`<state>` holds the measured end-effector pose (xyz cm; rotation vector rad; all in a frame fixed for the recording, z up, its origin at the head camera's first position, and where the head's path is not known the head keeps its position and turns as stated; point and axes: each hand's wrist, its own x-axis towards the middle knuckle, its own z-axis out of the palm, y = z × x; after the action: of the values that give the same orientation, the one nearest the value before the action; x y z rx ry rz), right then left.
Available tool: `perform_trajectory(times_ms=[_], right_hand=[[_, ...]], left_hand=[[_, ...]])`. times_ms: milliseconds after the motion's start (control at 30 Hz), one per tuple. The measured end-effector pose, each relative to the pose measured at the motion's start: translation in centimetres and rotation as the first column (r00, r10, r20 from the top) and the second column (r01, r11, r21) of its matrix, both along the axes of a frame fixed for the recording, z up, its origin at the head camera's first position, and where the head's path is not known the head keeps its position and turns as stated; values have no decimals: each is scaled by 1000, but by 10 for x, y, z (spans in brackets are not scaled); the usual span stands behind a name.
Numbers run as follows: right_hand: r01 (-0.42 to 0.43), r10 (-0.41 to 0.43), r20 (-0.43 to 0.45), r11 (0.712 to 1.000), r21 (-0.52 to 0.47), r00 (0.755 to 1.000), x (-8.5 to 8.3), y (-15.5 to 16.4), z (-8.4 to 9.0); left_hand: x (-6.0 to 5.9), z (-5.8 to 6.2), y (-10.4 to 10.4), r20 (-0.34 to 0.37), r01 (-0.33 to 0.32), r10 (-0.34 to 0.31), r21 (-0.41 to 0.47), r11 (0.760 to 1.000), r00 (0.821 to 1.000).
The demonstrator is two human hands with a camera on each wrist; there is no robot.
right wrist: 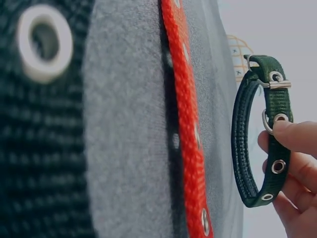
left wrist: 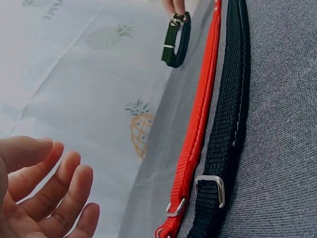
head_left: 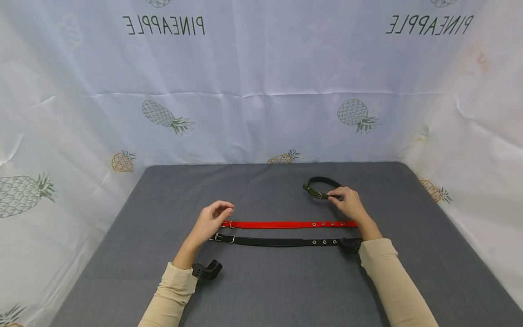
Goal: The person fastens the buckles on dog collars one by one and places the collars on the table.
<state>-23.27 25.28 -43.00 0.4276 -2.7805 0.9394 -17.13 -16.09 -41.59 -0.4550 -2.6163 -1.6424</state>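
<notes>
A dark green collar (right wrist: 278,101), buckled into a loop, is pinched between thumb and fingers of my right hand (head_left: 348,203) toward the back right of the table. Metal eyelets and a buckle show on it in the right wrist view. My left hand (head_left: 210,221) holds nothing; its fingers are loosely bent above the buckle end of a red collar (head_left: 265,225). That red collar lies stretched out flat. A black collar (head_left: 265,242) lies straight and parallel in front of it, its right end hidden behind the right wrist's camera.
A grey cloth covers the table (head_left: 278,286). Behind and at both sides hangs a white curtain (head_left: 261,127) with pineapple prints. Black wrist cameras sit under both forearms, the left one (head_left: 207,270) low over the cloth.
</notes>
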Motion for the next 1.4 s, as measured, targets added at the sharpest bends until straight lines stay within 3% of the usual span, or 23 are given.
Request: perform_trajectory(times_ms=[567,1100,1400], right_hand=[[70,-74,172,997,30,982,-2,-6,-1],[62,-68,198,997,34,978,-4,-3,-5],[56,-56,166,998,4,985,1,3,-4]], left_hand=[[2,-1,0,0,-9,9,6,1000,1000],[0,-4,-3,-13,15,-15,-12,1000,1000],[-2,-4,-8,1,0,0,-15,1000,1000]])
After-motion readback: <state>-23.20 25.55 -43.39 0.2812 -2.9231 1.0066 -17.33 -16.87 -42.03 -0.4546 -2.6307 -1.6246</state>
